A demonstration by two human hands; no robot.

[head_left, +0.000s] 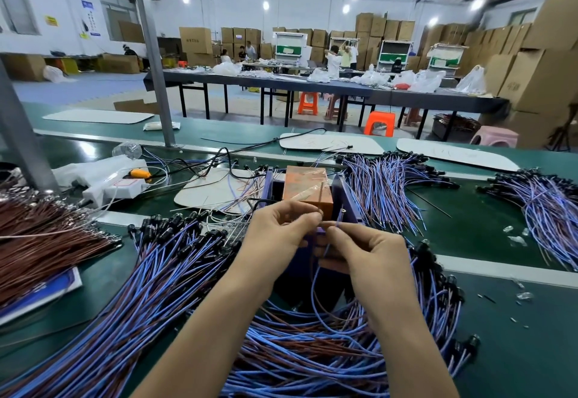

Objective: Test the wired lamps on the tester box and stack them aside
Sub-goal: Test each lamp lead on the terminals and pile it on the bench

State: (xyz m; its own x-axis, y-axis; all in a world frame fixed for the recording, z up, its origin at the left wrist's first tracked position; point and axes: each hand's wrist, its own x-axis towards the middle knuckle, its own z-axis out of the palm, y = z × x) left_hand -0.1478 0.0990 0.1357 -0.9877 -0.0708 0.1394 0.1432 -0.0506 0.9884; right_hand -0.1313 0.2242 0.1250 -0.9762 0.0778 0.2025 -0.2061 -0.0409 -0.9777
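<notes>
A tangled heap of wired lamps (297, 350), blue and brown leads with dark bulb heads, is being reached over by both forearms at the near edge of the green worktop (516, 319). Just beyond it, one wired lamp (327, 247) is being held up between the two hands. Its blue lead is being pinched by thumb and forefinger of the right hand (372, 253), and what looks like its other fine lead end is being pinched by the left hand (275, 231). Both sets of fingertips are being kept just in front of the orange tester box (308, 189), which is being cradled in a blue frame (342, 197) at the middle of the worktop. Whether the bare ends are touching the box's contacts cannot be told, and no lit bulb is being shown.

As a judgement, the job is being carried out mid-run. Neater fanned stacks are lying to the far right (384, 188) and further right (544, 206), which are probably tested lamps. Another fan (150, 272) is lying near left. The large near heap is likely being drawn from, so much testing is probably left. A bundle of brown wires (47, 235) is lying at the far left edge.
</notes>
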